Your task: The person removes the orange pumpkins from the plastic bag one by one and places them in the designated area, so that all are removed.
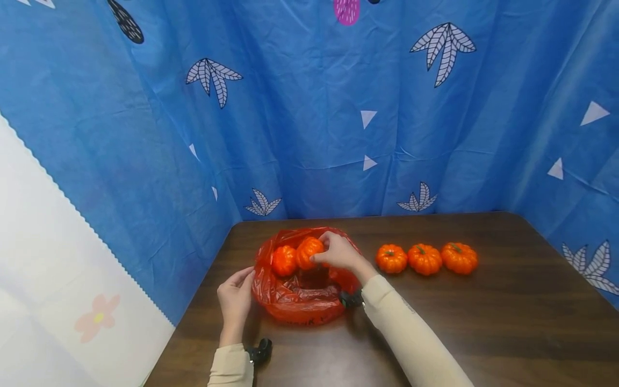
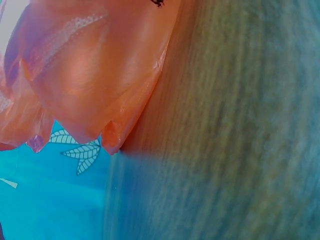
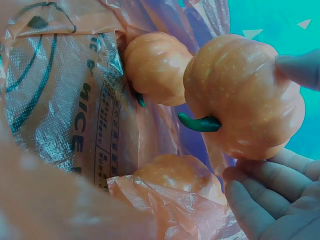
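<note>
A red plastic bag (image 1: 304,309) lies with its mouth spread wide on the table. My left hand (image 1: 234,298) pinches the bag's left edge between thumb and fingers. My right hand (image 1: 340,251) grips a small orange pumpkin (image 1: 309,252) over the bag's mouth; in the right wrist view this pumpkin (image 3: 245,95) shows a green stem, with the thumb on one side and fingers under the other. Inside the bag, a second pumpkin (image 3: 157,67) sits beside it, and a third pumpkin (image 3: 180,175) is partly covered by a bag fold. The left wrist view shows the bag's outside (image 2: 100,75), not the left hand.
Three more orange pumpkins stand in a row right of the bag: a left one (image 1: 391,259), a middle one (image 1: 424,259) and a right one (image 1: 459,258). The dark wooden table (image 1: 522,306) backs onto a blue patterned curtain (image 1: 319,134).
</note>
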Motion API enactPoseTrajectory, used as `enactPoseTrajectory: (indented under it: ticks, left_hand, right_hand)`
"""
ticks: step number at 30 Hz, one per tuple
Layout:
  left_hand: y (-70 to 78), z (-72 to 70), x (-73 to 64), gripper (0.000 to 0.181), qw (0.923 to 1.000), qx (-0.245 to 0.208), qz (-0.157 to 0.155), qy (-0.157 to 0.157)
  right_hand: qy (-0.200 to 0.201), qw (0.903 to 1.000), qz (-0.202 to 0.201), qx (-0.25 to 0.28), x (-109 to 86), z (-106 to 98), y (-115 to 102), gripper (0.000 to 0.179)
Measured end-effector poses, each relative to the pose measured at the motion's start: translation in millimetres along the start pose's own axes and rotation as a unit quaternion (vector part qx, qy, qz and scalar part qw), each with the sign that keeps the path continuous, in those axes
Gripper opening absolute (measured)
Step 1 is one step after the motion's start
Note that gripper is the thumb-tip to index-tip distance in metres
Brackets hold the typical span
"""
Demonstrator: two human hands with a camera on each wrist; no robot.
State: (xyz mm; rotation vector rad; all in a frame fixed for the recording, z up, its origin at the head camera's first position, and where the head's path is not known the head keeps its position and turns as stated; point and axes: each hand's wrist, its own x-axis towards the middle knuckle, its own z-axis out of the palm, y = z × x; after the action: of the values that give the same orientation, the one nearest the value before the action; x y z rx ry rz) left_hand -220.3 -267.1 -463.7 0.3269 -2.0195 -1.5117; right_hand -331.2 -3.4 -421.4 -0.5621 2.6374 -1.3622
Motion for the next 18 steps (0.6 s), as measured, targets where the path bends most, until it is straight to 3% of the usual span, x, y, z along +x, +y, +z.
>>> enactPoseTrajectory:
  ticks: [18]
  left_hand:
    - [1.3, -1.2, -0.2, 0.019, 1.0, -0.004, 0.003, -0.002]
  right_hand:
    - [0.024, 0.9958, -0.009, 0.088, -23.3, -5.2, -3.7, 0.052]
